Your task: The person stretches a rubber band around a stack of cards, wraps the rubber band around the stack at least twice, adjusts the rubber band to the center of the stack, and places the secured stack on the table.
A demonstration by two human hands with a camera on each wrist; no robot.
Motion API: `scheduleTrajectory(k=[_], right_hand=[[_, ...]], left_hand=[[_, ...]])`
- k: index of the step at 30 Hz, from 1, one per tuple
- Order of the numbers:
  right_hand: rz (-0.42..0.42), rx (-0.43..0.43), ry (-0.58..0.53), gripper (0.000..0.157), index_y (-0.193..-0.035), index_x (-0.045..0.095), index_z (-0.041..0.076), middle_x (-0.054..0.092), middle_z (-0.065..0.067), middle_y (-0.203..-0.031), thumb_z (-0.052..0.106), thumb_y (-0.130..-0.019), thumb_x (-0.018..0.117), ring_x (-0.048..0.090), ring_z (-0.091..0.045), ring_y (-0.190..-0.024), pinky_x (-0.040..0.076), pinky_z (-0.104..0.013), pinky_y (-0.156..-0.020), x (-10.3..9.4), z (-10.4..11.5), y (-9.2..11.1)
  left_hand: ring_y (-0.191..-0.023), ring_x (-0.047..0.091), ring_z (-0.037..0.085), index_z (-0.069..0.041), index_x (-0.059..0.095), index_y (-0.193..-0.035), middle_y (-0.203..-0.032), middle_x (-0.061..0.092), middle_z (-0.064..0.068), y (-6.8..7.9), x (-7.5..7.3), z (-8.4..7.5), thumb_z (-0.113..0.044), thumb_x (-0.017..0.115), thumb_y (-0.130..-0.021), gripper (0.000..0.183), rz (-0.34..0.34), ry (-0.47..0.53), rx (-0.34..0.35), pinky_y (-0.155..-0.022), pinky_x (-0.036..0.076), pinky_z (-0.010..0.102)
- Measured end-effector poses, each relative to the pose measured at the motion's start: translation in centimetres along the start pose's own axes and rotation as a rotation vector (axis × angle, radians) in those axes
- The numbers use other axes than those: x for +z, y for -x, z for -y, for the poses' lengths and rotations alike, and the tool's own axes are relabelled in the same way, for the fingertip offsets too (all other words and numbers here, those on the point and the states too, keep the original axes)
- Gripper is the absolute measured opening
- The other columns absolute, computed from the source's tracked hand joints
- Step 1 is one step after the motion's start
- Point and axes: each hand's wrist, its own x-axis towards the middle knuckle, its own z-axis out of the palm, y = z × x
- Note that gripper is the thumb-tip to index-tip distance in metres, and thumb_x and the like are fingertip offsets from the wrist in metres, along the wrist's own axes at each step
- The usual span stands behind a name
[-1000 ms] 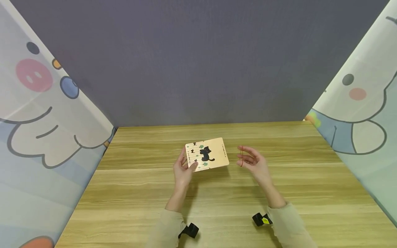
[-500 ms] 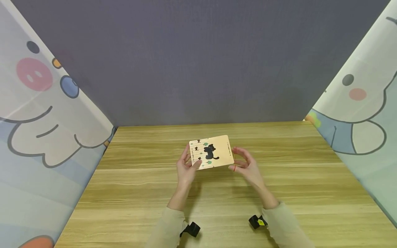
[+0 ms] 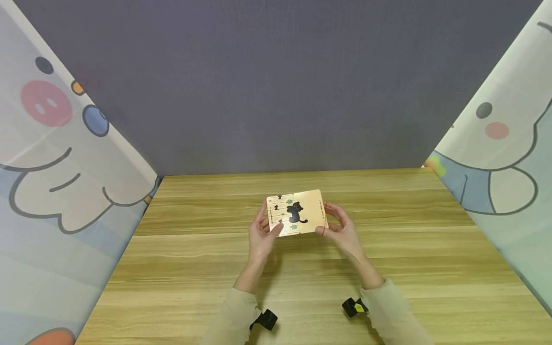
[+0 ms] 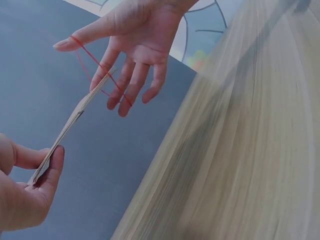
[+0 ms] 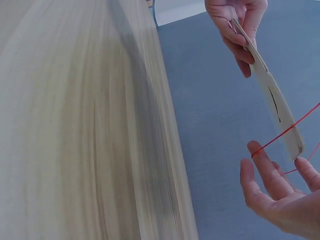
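In the head view my left hand [image 3: 260, 239] pinches a thin cream stack of cards [image 3: 314, 203], thumb on the front and fingers behind. Its face carries a black cat, green leaves and small bows. Layered edges of the stack [image 4: 75, 117] show in the left wrist view. My right hand [image 3: 345, 237] is at the opposite end, fingers spread. A thin red rubber band [image 4: 92, 56] is stretched from its thumb to its fingers. The far end of the stack [image 5: 295, 135] lies inside the band's loop, with a right fingertip right at that end in the right wrist view.
The hands are above a wood-grain table [image 3: 194, 278]. A dark grey panel [image 3: 276, 96] stands along its back edge, and cartoon-printed sheets [image 3: 64, 191] flank both sides. Black wrist cameras [image 3: 264, 319] are strapped by both sleeves.
My right hand has come left to the stack of cards, bringing the stretched rubber band over its end. My left hand has shifted slightly right with the stack.
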Motion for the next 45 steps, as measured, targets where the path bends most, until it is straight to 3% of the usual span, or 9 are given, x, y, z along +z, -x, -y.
scheduleTrajectory(k=[7, 12, 16, 19, 24, 27, 31, 36, 45], right_hand=[[-0.016, 0.016, 0.009, 0.067, -0.130, 0.035, -0.002, 0.038, -0.025, -0.128, -0.007, -0.071, 0.067, 0.051, -0.045, -0.097, 0.054, -0.029, -0.074, -0.1, -0.3, -0.1], [-0.016, 0.032, 0.040, 0.068, -0.131, 0.034, 0.000, 0.038, -0.024, -0.128, -0.002, -0.073, 0.068, 0.051, -0.044, -0.099, 0.054, -0.030, -0.075, -0.3, -0.5, -0.3], [-0.008, 0.047, 0.099, 0.067, -0.132, 0.034, 0.002, 0.038, -0.022, -0.129, 0.000, -0.074, 0.068, 0.050, -0.044, -0.099, 0.052, -0.033, -0.078, -0.7, -0.4, -0.7], [0.011, 0.053, 0.133, 0.067, -0.132, 0.034, 0.002, 0.038, -0.020, -0.131, 0.001, -0.074, 0.068, 0.047, -0.043, -0.103, 0.051, -0.036, -0.081, -1.0, -0.1, -1.2], [0.052, 0.067, 0.155, 0.069, -0.132, 0.034, 0.004, 0.039, -0.020, -0.131, 0.006, -0.074, 0.070, 0.055, -0.036, -0.094, 0.054, -0.033, -0.074, -1.6, 0.3, -2.1], [0.062, 0.076, 0.127, 0.069, -0.132, 0.034, 0.005, 0.043, -0.024, -0.127, 0.006, -0.073, 0.070, 0.062, -0.027, -0.080, 0.055, -0.030, -0.070, -2.1, 0.5, -2.6], [0.068, 0.082, 0.093, 0.071, -0.132, 0.034, 0.004, 0.045, -0.027, -0.123, 0.004, -0.072, 0.071, 0.063, -0.018, -0.079, 0.054, -0.029, -0.074, -2.9, 0.9, -3.5], [0.076, 0.106, 0.077, 0.074, -0.132, 0.036, 0.004, 0.047, -0.030, -0.121, 0.004, -0.069, 0.074, 0.062, -0.021, -0.085, 0.054, -0.032, -0.076, -3.8, 1.7, -4.4], [0.061, 0.168, -0.101, 0.064, -0.135, 0.033, 0.001, 0.051, -0.025, -0.117, -0.009, -0.078, 0.060, 0.064, -0.019, -0.081, 0.054, -0.036, -0.074, -4.3, 3.1, -5.5]], left_hand=[[-0.059, 0.061, 0.010, -0.007, 0.031, -0.137, -0.108, 0.057, 0.026, 0.0, -0.2, 0.1, 0.018, 0.059, -0.072, 0.074, 0.029, -0.048, -0.018, -0.057, 0.056, 0.024], [-0.045, 0.054, 0.009, -0.007, 0.031, -0.137, -0.112, 0.053, 0.028, 0.1, -0.3, 0.1, 0.019, 0.058, -0.072, 0.075, 0.054, -0.059, -0.032, -0.053, 0.056, 0.034], [-0.047, 0.057, 0.017, -0.006, 0.032, -0.136, -0.113, 0.052, 0.029, 0.2, -0.3, -0.3, 0.020, 0.058, -0.070, 0.076, 0.064, -0.056, -0.058, -0.052, 0.056, 0.035], [-0.051, 0.058, 0.031, -0.001, 0.031, -0.135, -0.117, 0.049, 0.031, 0.5, -0.3, -1.1, 0.022, 0.057, -0.070, 0.073, 0.090, -0.064, -0.048, -0.051, 0.055, 0.036], [-0.046, 0.053, 0.037, 0.004, 0.030, -0.134, -0.132, 0.036, 0.025, 1.0, -0.2, -1.8, 0.021, 0.056, -0.071, 0.070, 0.164, -0.115, -0.042, -0.048, 0.054, 0.037], [-0.049, 0.055, 0.037, 0.002, 0.032, -0.134, -0.136, 0.031, 0.022, 1.1, -0.3, -1.5, 0.021, 0.057, -0.071, 0.070, 0.201, -0.107, -0.058, -0.050, 0.055, 0.037], [-0.052, 0.059, 0.036, -0.001, 0.034, -0.134, -0.128, 0.041, 0.026, 1.1, -0.5, -0.7, 0.021, 0.058, -0.071, 0.072, 0.252, -0.083, -0.076, -0.050, 0.055, 0.034], [-0.058, 0.059, 0.042, 0.001, 0.032, -0.134, -0.111, 0.052, 0.032, 1.4, -0.6, -0.9, 0.022, 0.056, -0.071, 0.071, 0.323, -0.064, -0.087, -0.050, 0.055, 0.037], [-0.059, 0.060, 0.039, -0.004, 0.034, -0.134, -0.118, 0.050, 0.027, 1.5, -0.9, 0.2, 0.021, 0.057, -0.071, 0.072, 0.369, -0.068, -0.108, -0.050, 0.055, 0.035]])
